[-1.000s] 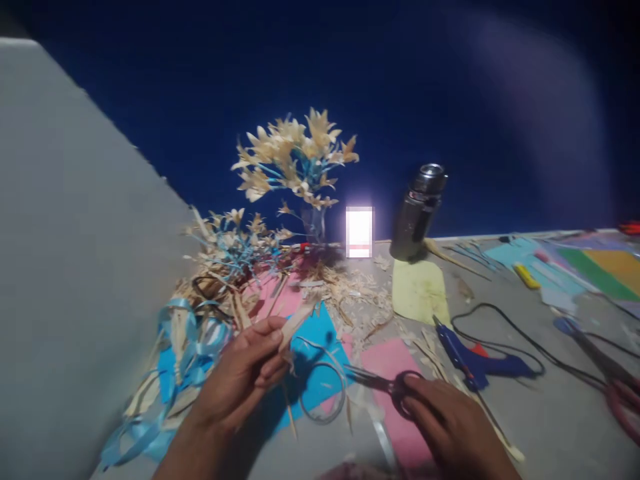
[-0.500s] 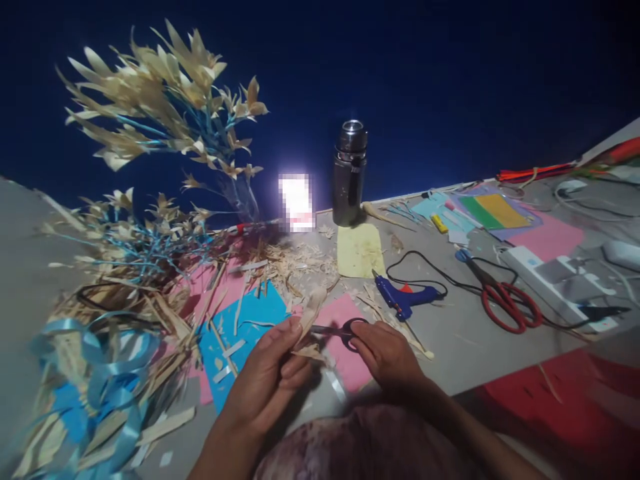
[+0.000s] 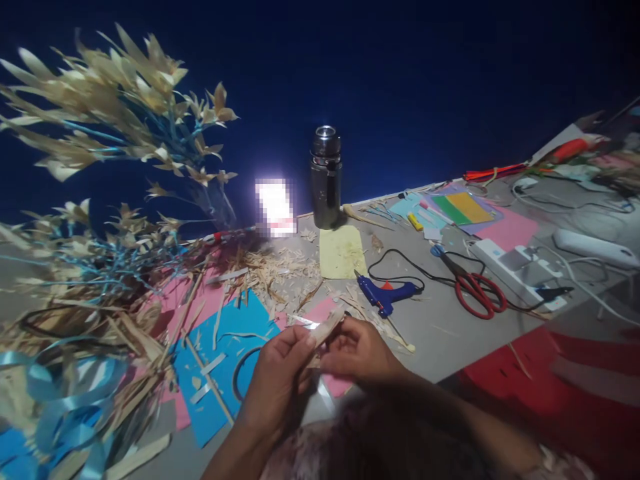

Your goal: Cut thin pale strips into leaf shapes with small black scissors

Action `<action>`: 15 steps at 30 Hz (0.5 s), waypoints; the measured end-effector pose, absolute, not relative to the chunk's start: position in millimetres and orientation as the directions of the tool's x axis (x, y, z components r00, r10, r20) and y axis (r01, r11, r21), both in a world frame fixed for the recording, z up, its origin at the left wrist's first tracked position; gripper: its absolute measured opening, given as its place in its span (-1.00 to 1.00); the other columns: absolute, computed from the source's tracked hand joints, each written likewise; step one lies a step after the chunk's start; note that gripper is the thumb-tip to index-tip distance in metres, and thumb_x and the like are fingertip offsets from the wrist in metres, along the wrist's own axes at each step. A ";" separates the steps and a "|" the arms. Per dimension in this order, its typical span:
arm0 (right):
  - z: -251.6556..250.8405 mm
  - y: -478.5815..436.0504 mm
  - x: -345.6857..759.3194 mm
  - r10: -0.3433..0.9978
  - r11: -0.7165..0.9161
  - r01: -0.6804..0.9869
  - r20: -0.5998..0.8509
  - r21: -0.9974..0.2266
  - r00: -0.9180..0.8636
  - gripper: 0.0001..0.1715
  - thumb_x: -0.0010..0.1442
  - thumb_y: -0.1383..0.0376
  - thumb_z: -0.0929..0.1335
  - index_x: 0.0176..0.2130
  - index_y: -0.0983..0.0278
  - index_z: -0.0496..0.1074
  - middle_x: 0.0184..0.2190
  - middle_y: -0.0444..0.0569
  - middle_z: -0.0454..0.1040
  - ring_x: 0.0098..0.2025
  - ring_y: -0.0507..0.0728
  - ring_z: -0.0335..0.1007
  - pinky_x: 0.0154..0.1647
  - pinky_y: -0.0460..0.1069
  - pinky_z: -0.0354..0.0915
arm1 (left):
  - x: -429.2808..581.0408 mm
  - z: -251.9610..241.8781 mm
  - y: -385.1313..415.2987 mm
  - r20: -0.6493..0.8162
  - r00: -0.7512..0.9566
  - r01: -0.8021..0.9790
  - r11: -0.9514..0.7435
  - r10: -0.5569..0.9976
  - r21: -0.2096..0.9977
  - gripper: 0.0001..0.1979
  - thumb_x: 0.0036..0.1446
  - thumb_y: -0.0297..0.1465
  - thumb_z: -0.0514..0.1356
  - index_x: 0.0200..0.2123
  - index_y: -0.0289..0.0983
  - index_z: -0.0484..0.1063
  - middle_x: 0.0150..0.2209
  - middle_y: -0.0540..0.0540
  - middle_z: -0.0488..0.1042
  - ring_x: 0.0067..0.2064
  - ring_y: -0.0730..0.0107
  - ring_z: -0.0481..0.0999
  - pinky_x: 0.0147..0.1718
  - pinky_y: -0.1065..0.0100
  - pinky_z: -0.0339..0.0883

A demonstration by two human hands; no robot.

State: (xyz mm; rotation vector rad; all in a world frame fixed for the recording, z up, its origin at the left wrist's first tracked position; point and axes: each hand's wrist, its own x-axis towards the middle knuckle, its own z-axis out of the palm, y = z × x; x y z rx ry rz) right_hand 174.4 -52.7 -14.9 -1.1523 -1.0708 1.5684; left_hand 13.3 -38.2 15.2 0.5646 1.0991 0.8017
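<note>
A pale strip of dried husk [image 3: 329, 327] slants up between my hands. My left hand [image 3: 283, 363] pinches its lower end between thumb and fingers. Curled around the upper end are the fingers of my right hand [image 3: 363, 353], closed on it. The small dark scissors cannot be clearly made out now; a bright sliver [image 3: 305, 322] shows just behind the strip. Under my hands lie pink paper [image 3: 323, 308] and blue paper [image 3: 200, 360] with husk scraps. A dark curved band [image 3: 236, 377] shows beside my left hand.
Husk flowers on blue stems [image 3: 170, 100] stand at left above blue ribbon [image 3: 75, 427]. A dark flask [image 3: 326, 190] stands at the back. A blue glue gun [image 3: 385, 293], red-handled scissors [image 3: 480, 293] and a corded power strip [image 3: 515, 267] lie at right.
The small scissors that my right hand held beside the husk are no longer plainly visible. My right hand has moved left onto the strip. The view has turned to the right.
</note>
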 end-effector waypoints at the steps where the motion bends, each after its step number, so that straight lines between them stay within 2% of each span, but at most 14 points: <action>1: -11.8 -50.1 171.7 0.960 -0.263 -0.238 -0.229 -0.935 -0.163 -0.60 -0.08 0.15 0.59 -0.34 0.31 0.46 -0.53 -0.20 0.40 -0.52 -0.01 0.29 -0.51 -0.13 0.23 | 15.3 14.5 -38.4 -0.552 0.228 -0.265 0.596 0.802 0.758 -0.54 -0.22 -0.13 0.53 -0.51 -0.28 0.38 -0.67 0.14 0.25 -0.67 0.66 0.08 -0.68 0.55 -0.08; 4: -8.1 -44.2 165.7 0.953 -0.301 -0.405 -0.255 -0.863 -0.165 -0.58 -0.04 0.16 0.59 -0.37 0.29 0.38 -0.57 -0.23 0.36 -0.56 -0.04 0.23 -0.55 -0.13 0.17 | 18.0 13.6 -39.3 -0.512 0.228 -0.239 0.557 0.829 0.795 -0.57 -0.21 -0.15 0.52 -0.51 -0.29 0.41 -0.61 0.06 0.41 -0.61 0.57 0.28 -0.61 0.53 0.11; 7: -9.2 -41.1 161.3 0.955 -0.297 -0.561 -0.232 -0.772 -0.187 -0.56 -0.06 0.19 0.60 -0.41 0.28 0.34 -0.60 -0.26 0.32 -0.64 -0.09 0.10 -0.64 -0.16 0.03 | 16.9 12.7 -40.8 -0.475 0.228 -0.262 0.524 0.850 0.811 -0.60 -0.17 -0.18 0.51 -0.52 -0.27 0.41 -0.55 0.00 0.50 -0.52 0.44 0.43 -0.50 0.45 0.28; 12: -12.5 -36.6 165.1 0.930 -0.366 -0.781 -0.223 -0.507 -0.291 -0.52 -0.12 0.29 0.60 -0.49 0.28 0.24 -0.64 -0.33 0.16 -0.66 -0.17 -0.18 -0.67 -0.20 -0.17 | 14.8 8.8 -40.7 -0.547 0.260 -0.302 0.605 0.796 0.737 -0.58 -0.19 -0.20 0.53 -0.51 -0.24 0.35 -0.53 0.04 0.49 -0.52 0.41 0.48 -0.48 0.43 0.34; 15: -11.2 -34.5 177.4 0.935 -0.338 -0.842 -0.249 -0.421 -0.251 -0.51 -0.13 0.41 0.56 -0.49 0.26 0.18 -0.63 -0.35 0.04 -0.62 -0.14 -0.27 -0.66 -0.23 -0.20 | 14.4 9.9 -38.5 -0.579 0.239 -0.293 0.626 0.780 0.723 -0.55 -0.23 -0.20 0.55 -0.51 -0.25 0.34 -0.54 0.07 0.48 -0.55 0.46 0.47 -0.50 0.45 0.35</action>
